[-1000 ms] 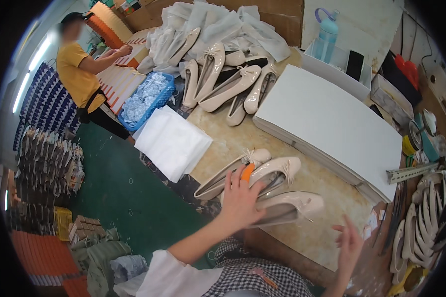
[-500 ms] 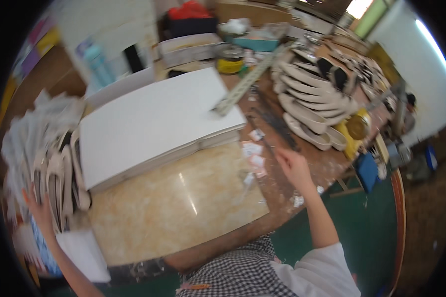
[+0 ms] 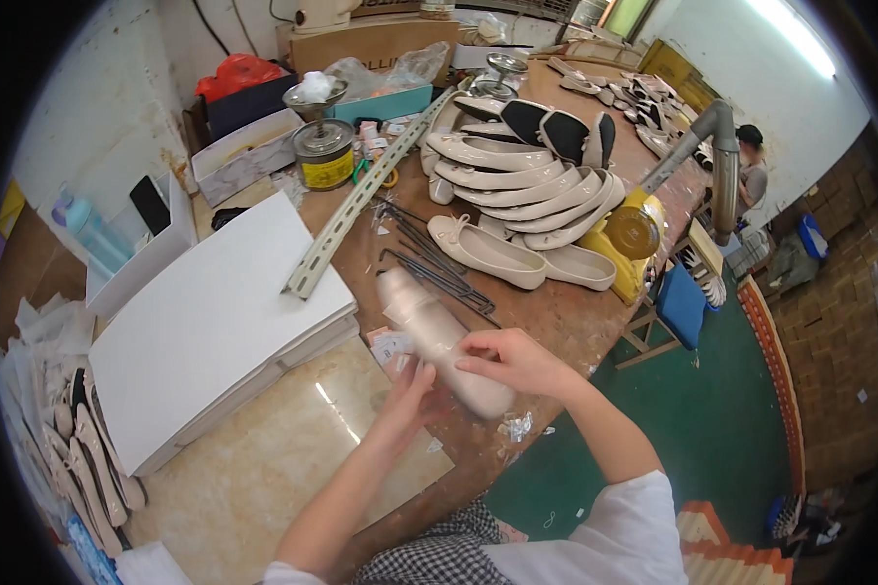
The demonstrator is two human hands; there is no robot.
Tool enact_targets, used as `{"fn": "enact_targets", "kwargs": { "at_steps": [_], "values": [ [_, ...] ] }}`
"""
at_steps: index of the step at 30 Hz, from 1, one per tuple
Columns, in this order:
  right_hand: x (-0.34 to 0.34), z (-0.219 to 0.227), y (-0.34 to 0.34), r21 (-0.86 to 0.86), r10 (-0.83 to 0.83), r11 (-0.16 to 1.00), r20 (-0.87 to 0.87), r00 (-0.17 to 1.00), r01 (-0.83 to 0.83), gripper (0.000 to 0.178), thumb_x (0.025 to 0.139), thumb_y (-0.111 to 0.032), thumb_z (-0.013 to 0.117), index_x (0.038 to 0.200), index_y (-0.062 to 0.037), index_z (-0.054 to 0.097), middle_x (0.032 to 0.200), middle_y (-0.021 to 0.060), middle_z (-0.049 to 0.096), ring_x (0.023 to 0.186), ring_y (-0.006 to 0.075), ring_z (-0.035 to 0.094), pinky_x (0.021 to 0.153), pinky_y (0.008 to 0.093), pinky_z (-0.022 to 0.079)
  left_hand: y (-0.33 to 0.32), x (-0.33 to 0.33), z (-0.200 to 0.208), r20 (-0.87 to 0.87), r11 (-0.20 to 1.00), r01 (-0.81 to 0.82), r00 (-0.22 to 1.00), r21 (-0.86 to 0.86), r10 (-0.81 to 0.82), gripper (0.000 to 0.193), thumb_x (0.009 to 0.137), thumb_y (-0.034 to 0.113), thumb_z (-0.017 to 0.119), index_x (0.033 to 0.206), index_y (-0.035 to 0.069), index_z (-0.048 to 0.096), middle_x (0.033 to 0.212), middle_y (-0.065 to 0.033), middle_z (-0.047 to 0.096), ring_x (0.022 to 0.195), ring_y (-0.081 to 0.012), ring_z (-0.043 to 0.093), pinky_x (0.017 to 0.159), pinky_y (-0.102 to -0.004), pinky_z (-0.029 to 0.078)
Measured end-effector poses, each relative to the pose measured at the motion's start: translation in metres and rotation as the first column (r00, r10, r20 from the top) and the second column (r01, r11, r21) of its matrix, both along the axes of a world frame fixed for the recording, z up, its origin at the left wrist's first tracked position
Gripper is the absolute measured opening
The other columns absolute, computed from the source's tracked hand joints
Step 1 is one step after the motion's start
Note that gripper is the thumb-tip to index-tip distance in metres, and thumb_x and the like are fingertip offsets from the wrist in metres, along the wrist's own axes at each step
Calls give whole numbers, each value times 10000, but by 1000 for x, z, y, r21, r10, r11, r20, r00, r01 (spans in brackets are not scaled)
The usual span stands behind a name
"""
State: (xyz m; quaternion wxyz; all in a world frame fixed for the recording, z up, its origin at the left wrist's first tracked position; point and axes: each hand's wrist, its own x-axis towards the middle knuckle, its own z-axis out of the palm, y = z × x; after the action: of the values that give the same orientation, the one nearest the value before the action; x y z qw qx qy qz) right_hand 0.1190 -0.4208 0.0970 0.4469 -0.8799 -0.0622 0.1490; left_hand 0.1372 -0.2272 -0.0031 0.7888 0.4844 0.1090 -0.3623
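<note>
A pale beige shoe (image 3: 427,324), smeared by motion, is between my two hands over the table's front edge. My right hand (image 3: 507,359) closes its fingers and thumb on the shoe's near right side. At its left side, my left hand (image 3: 408,395) grips with bent fingers, partly blurred. Just beyond lies a heap of beige ballet flats (image 3: 517,185) with small bows, some showing dark insoles. Several thin black hooked metal rods (image 3: 439,273) rest on the brown tabletop beside the shoe.
White sheets (image 3: 215,322) are stacked at left under one end of a slotted metal bar (image 3: 361,200). More flats (image 3: 88,453) stand at far left. A yellow-labelled tin (image 3: 324,168) sits behind. Right are a blue-seated stool (image 3: 681,304) and, farther off, another person (image 3: 751,171).
My left hand has come from the flats at far left to the middle. Both hands now hold a beige shoe. The view has shifted to the right.
</note>
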Motion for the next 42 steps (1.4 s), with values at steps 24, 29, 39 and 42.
{"fn": "enact_targets", "kwargs": {
  "at_steps": [24,29,39,42],
  "values": [
    [9,-97,-221,-612,-30,757,318,947,230,141,804,-65,586,913,-19,663,914,171,603,878,352,594,758,426,472,287,-107,3,699,-179,-734,678,655,-225,767,846,251,656,1454,-5,264,1498,-213,264,1385,-340,264,1127,-416,222],
    [-41,19,-15,-427,-46,882,341,939,199,125,811,7,566,919,39,621,829,150,515,718,299,559,645,354,451,307,-12,65,657,-41,-814,497,580,-568,731,787,302,705,1403,53,398,1424,-275,354,1352,-425,272,1089,-488,241],
    [-39,-63,241,-270,241,946,223,944,-178,345,839,-115,598,1174,-33,575,1138,208,563,936,379,606,783,399,516,282,121,25,615,-48,-786,519,617,-594,482,848,343,615,1293,182,527,1194,-207,505,1202,-372,411,957,-564,337],
    [-35,-49,224,53,81,994,272,959,-99,537,872,-163,600,1369,-71,418,1321,203,488,1086,331,588,857,381,514,258,78,53,803,192,-865,319,464,-503,176,785,165,658,939,80,656,828,-130,529,799,-297,563,708,-418,470]
  ]
}}
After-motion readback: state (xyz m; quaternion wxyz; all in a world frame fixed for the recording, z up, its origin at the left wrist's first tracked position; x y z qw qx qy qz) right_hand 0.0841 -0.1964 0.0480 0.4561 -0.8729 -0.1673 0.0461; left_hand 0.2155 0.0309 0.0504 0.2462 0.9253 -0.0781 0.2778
